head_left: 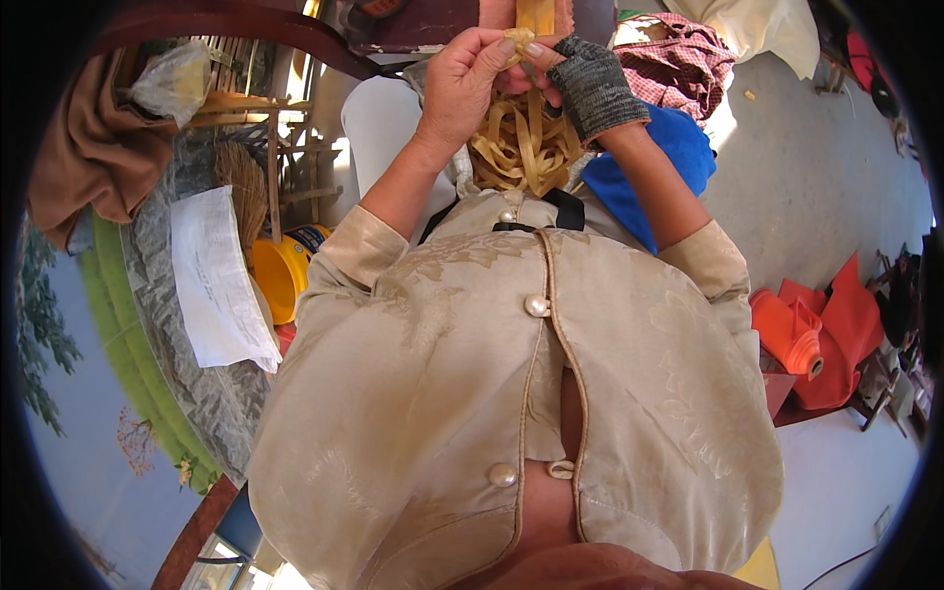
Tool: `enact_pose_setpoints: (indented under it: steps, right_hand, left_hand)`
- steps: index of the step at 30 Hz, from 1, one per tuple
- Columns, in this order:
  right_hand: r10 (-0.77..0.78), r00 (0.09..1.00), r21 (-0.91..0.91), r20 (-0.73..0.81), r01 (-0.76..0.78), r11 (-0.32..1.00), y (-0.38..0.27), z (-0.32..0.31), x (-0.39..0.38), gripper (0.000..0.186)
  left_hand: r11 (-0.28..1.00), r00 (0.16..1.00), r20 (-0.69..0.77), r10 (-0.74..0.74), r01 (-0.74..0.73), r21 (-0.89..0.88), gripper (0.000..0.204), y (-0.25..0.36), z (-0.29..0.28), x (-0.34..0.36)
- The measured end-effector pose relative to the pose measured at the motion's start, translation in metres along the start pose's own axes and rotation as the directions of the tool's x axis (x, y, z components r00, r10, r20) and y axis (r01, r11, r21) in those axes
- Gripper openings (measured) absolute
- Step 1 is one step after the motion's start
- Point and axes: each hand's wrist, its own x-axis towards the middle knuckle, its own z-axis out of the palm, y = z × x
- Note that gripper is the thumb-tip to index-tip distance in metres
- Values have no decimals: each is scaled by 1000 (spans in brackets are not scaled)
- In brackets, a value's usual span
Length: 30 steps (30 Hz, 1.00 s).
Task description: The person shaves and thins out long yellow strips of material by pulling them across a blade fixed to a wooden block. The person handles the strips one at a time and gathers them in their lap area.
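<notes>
Chest: shiny beige floral jacket (423,374)
Left hand (460,84): bare, pinching bunched golden ribbon (518,41)
Right hand (578,81): grey knit glove (602,98), pinching too

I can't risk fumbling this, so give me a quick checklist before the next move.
1. Bare left hand gripping the shiny, flat, gold strip: ok, its bunched part is pinched at the fingertips.
2. Right hand in its dark grey, knitted, fingerless glove at the same bunch: ok, thumb against it.
3. Bunch tight and neat: cannot tell, fingers cover part of it.
4. Loose, curling heap of gold strip at the lap laid out in order: not ok, loops cross each other.
5. Bright blue, soft cloth clear of the right forearm: cannot tell, they overlap in this view.
</notes>
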Motion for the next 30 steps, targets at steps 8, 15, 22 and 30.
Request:
enact_pose_setpoints:
  steps: [8, 15, 22, 30]
  right_hand:
    - [81, 994, 624, 79, -112, 773, 11, -37, 11, 27]
    - [-105, 994, -62, -43, 102, 993, 4, -18, 10, 19]
    - [-42, 997, -46, 59, 44, 998, 14, -2, 7, 20]
    - [-488, 873, -324, -17, 457, 828, -3, 21, 0, 16]
  left_hand:
    - [981, 998, -32, 56, -49, 189, 9, 12, -21, 17]
    - [582, 919, 215, 331, -378, 720, 22, 23, -8, 9]
    - [290, 896, 365, 252, -429, 855, 13, -3, -9, 3]
    - [54, 751, 476, 458, -558, 828, 12, -33, -51, 41]
